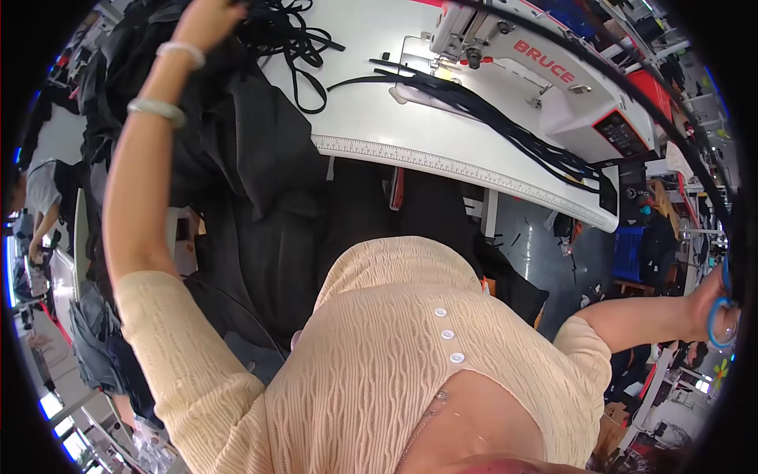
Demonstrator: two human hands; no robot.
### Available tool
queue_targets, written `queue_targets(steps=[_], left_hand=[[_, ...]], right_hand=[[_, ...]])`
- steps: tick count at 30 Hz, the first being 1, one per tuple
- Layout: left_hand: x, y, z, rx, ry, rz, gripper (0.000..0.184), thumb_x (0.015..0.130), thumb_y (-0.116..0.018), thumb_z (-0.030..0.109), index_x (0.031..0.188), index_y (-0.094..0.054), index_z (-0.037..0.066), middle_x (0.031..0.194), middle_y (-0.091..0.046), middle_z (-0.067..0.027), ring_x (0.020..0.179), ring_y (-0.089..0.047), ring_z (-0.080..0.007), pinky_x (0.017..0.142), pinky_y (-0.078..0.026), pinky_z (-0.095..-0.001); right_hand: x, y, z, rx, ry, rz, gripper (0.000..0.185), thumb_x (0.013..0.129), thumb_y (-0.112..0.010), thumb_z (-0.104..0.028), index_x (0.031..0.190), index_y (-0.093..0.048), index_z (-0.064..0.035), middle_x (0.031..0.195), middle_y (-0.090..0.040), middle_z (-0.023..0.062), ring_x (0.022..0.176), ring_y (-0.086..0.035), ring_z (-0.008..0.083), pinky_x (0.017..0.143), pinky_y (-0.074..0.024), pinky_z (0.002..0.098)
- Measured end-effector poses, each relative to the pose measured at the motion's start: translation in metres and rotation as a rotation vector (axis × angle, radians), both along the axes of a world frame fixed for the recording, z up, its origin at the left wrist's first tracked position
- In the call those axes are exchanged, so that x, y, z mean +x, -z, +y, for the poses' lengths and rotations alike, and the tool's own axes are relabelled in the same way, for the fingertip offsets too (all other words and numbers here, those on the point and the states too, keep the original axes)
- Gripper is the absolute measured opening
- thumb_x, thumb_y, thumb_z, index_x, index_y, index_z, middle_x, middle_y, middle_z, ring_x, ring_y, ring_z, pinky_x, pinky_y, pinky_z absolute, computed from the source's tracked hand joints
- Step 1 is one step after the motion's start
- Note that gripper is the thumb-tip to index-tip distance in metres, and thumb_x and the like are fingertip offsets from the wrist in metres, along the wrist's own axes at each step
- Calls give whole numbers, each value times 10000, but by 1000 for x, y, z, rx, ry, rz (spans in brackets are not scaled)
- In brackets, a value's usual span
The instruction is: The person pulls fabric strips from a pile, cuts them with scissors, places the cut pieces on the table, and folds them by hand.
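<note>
My left hand [209,22] is at the top left, over a heap of black fabric [253,134] beside a tangle of black straps [296,35]. Its fingertips run into dark material at the frame's top edge, so what they hold is hidden. At the far right, my right hand [711,306] is closed around the blue handles of scissors [720,322]; their blades are not visible. A bundle of long dark strips [489,118] lies across the white sewing table [371,118], in front of the sewing machine [568,79].
A ruler strip [442,164] runs along the table's front edge. Below it on the right are a blue crate [628,253] and scraps on the floor [545,249]. Another person [49,189] is at the far left, near grey garments [99,340].
</note>
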State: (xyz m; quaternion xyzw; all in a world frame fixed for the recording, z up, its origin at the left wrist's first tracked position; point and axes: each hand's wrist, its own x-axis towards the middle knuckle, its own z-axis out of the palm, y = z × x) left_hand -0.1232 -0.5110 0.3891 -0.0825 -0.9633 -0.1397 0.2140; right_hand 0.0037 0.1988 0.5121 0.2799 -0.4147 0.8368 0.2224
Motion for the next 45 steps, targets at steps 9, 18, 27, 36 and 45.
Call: queue_targets(steps=[9,18,27,36,45], left_hand=[[19,-298,-140,104,-474,213,273,848,-581,142,1052,-628,-32,873,-677,-130,794,-650,-228,722,-515,-340],[157,-234,-159,-313,-509,595,246,796,-549,71,1027,-617,20,953,-644,-173,892,-620,-296,777,-488,-359],[193,58,-192,-219,-340,-389,290,721,-545,0,1005,-575,51,1012,-623,-180,1006,-582,-356,857,-457,-395],[122,51,106,270,518,-449,636,741,-748,251,1251,-485,-23,1153,-579,-197,1100,-554,-315,922,-425,-350],[84,62,269,1204,1376,-1248,394,925,-545,286,1155,-530,-35,673,-582,-21,658,-611,-139,680,-502,-273]], right_hand=[[-38,-41,207,-276,-15,-140,401,743,-564,117,1119,-427,87,912,-441,122,792,-423,175,662,-378,284],[-70,39,62,-59,-151,-351,304,779,-564,138,1055,-455,71,895,-424,105,797,-397,167,697,-371,288],[-67,95,-69,632,-65,-417,228,821,-585,26,1043,-549,-14,909,-543,49,713,-502,112,618,-414,241],[-26,37,-228,1009,-15,-422,302,720,-689,-80,958,-521,-1,837,-590,91,631,-608,148,575,-522,256],[-42,41,-216,1137,314,-343,293,735,-677,-104,965,-518,-16,841,-575,79,636,-580,138,560,-485,240]])
